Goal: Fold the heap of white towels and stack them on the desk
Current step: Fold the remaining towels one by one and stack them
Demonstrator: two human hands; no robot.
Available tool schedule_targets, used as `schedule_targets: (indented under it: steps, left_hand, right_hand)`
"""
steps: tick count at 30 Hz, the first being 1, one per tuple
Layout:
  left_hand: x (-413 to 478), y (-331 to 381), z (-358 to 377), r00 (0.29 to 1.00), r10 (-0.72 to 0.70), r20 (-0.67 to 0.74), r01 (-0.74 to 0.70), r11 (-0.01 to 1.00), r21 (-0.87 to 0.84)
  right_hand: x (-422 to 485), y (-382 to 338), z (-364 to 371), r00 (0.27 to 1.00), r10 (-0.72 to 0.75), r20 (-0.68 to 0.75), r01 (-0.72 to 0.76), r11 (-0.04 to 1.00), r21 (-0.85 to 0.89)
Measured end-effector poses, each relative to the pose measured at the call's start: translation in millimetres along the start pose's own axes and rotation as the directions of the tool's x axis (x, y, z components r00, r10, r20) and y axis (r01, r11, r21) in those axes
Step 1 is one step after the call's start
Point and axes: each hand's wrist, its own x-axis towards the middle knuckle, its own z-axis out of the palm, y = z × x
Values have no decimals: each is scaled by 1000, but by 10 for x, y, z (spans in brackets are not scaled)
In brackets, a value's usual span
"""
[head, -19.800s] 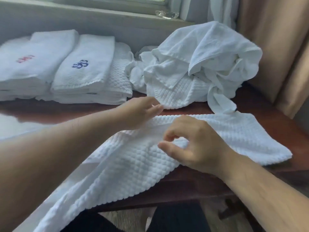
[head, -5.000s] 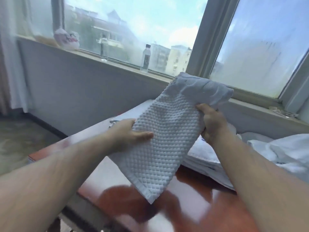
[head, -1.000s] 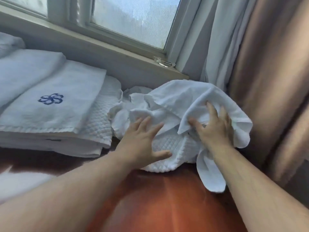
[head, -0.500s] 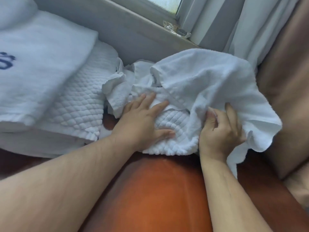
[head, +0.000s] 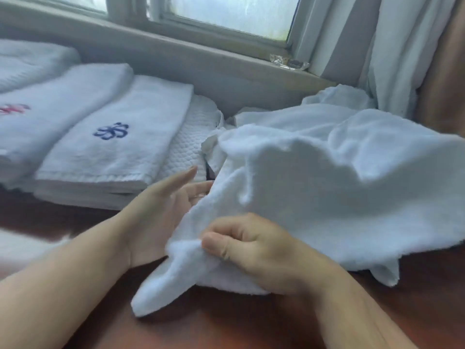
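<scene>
Pinching the near edge of the white towel point(head: 314, 192) in the right grip point(head: 256, 255), thumb pressed on curled fingers. Keeping the left grip point(head: 156, 215) slack at 10 o'clock of the pinch, fingers straight at the cloth's edge, holding nothing. Spread from centre to 3 o'clock over the heap point(head: 336, 95) on the table point(head: 226, 328). Best to run the left along the hem to a corner, lift clear, shake flat, then fold and add to the folded stacks point(head: 113, 137) at 10 o'clock.
</scene>
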Motion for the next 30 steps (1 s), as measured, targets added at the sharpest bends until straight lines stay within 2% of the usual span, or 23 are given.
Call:
schedule_targets:
  steps: [1, 2, 3, 4, 5, 6, 7, 8, 9, 11, 13, 15, 17, 18, 19, 21, 23, 24, 26, 28, 30]
  left_hand:
    - [-98, 2, 17, 1000, 16, 7, -16, 1000, 5]
    - [-166, -5, 38, 999, 42, 3, -42, 999, 20]
    - [-206, -27, 49, 997, 78, -21, -77, 996, 41]
    - [-223, -59, 57, 989, 123, -77, -118, 991, 68]
    - [-235, -93, 61, 973, 173, -154, -161, 983, 91]
    - [-242, -109, 69, 945, 217, -244, -195, 974, 113]
    - [-245, -110, 91, 905, 260, -337, -221, 964, 149]
    - [-240, -101, 105, 851, 313, -423, -240, 946, 218]
    - [-235, -91, 110, 788, 380, -484, -234, 912, 336]
    - [-230, -74, 85, 686, 536, -492, -154, 768, 622]
    - [-220, -88, 52, 663, 641, -387, -90, 582, 808]
    - [-223, -90, 63, 660, 704, -262, -147, 462, 874]
    - [-217, -80, 93, 640, 762, -100, -200, 292, 935]
    - [-209, -71, 92, 643, 766, -24, -197, 195, 961]
    - [-200, -69, 78, 676, 736, 26, -180, 130, 975]
    - [-152, -80, 53, 822, 569, 26, -94, 91, 991]
    - [-82, -104, 48, 936, 349, -43, 26, 52, 998]
    - [-42, -116, 50, 957, 280, -70, 66, 23, 998]
    - [39, -122, 40, 959, 261, -108, 106, 23, 994]
    - [84, -117, 30, 948, 295, -119, 116, 29, 993]
    - [81, -118, 25, 938, 332, -98, 101, 9, 995]
  right_hand:
    - [-73, -19, 18, 999, -45, -17, 45, 998, -32]
    - [-137, -38, 33, 987, -125, -101, 118, 991, -66]
    - [-190, -42, 36, 940, -230, -252, 202, 971, -131]
    - [-231, -20, 7, 836, -344, -429, 262, 935, -238]
    - [-249, 12, -40, 683, -440, -583, 258, 892, -371]
    - [-255, 41, -114, 514, -507, -691, 171, 851, -497]
    - [-248, 87, -187, 382, -531, -756, 25, 824, -566]
    - [-242, 148, -261, 326, -499, -803, -109, 824, -557]
    - [-237, 212, -340, 354, -397, -847, -207, 850, -485]
    - [-231, 321, -459, 538, -69, -840, -333, 898, -287]
    - [-231, 391, -492, 678, 112, -726, -433, 859, -272]
    - [-248, 435, -532, 749, 152, -645, -412, 869, -274]
    - [-298, 432, -548, 809, 127, -573, -278, 943, -183]
    - [-322, 441, -547, 828, 69, -556, -204, 961, -184]
    - [-341, 443, -558, 832, -10, -555, -144, 962, -234]
    - [-362, 460, -635, 841, -116, -528, -128, 906, -403]
    - [-365, 467, -723, 887, -21, -460, -206, 876, -435]
    - [-366, 473, -759, 895, 62, -441, -267, 868, -418]
    - [-356, 475, -763, 889, 164, -428, -346, 852, -392]
    - [-335, 461, -700, 904, 205, -375, -357, 846, -397]
    - [-313, 416, -620, 938, 174, -300, -303, 832, -464]
